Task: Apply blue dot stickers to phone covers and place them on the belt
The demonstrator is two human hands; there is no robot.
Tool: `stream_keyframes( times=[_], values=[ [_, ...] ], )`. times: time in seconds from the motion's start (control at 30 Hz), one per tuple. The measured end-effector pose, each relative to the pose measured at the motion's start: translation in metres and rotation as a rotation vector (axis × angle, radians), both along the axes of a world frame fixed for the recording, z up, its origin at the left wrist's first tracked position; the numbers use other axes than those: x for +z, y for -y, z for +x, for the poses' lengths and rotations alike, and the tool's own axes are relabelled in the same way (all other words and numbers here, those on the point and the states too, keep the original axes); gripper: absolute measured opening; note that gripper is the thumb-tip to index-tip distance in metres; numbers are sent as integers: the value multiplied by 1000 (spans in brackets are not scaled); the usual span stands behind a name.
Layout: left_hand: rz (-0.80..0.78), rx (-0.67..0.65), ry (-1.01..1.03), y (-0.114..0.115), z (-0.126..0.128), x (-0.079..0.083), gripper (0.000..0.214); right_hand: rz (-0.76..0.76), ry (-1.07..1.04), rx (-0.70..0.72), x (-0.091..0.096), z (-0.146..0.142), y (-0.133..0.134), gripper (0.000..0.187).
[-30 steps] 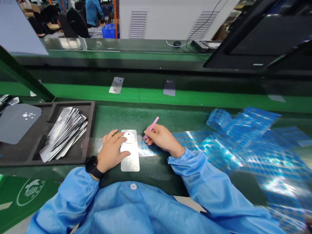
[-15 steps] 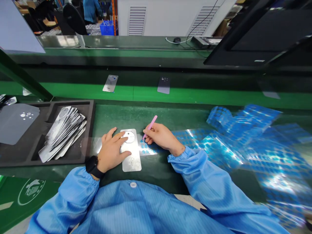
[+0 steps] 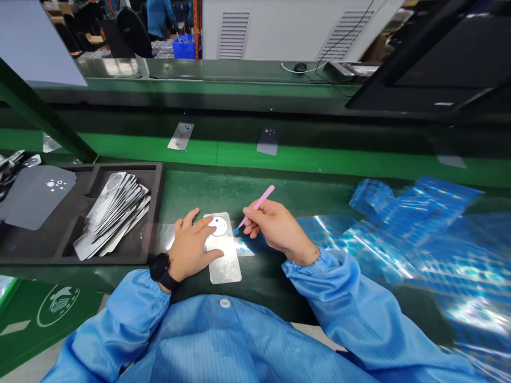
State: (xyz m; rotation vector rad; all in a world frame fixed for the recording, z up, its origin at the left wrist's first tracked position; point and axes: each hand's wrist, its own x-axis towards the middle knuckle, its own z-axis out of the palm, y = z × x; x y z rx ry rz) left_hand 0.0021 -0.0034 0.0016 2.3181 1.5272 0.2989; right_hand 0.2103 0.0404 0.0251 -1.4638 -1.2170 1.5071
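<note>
My left hand (image 3: 193,245) lies spread over the left side of a silver phone back panel (image 3: 225,261), its fingertips touching the face near the white round camera area. That panel rests flat on the green bench in front of me. In my right hand (image 3: 275,226) is a slim pair of pink tweezers (image 3: 260,202), pinched with the tip pointing down and left. A small blue dot is at the tip; whether it is gripped I cannot make out. Just under the tip, the end of a clear film (image 3: 247,249) carrying blue dots sticks out beside the panel.
On the left, a black tray (image 3: 156,213) holds a fanned stack of silver panels (image 3: 115,218) and grey panels (image 3: 40,197). Crumpled clear sheets with blue dots (image 3: 419,229) cover the right side. A silver panel (image 3: 181,136) and a grey panel (image 3: 267,141) lie on the green strip behind.
My right hand has drawn back slightly from the film, with the tweezers tilted lower to the right. My left hand stays on the panel. The whole view has shifted a little.
</note>
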Motion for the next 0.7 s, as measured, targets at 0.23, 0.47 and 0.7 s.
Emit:
stream_keyframes(
  times=[0.23,0.47,0.7],
  values=[
    [7,-11,18,1,0,0,49,-46,104,46,-8,-26,-14,22],
    [16,-20,49,1,0,0,49,-108,131,85,-10,-24,-26,27],
    [9,-21,50,2,-1,1,48,-85,143,89,-14,-24,-24,25]
  ],
)
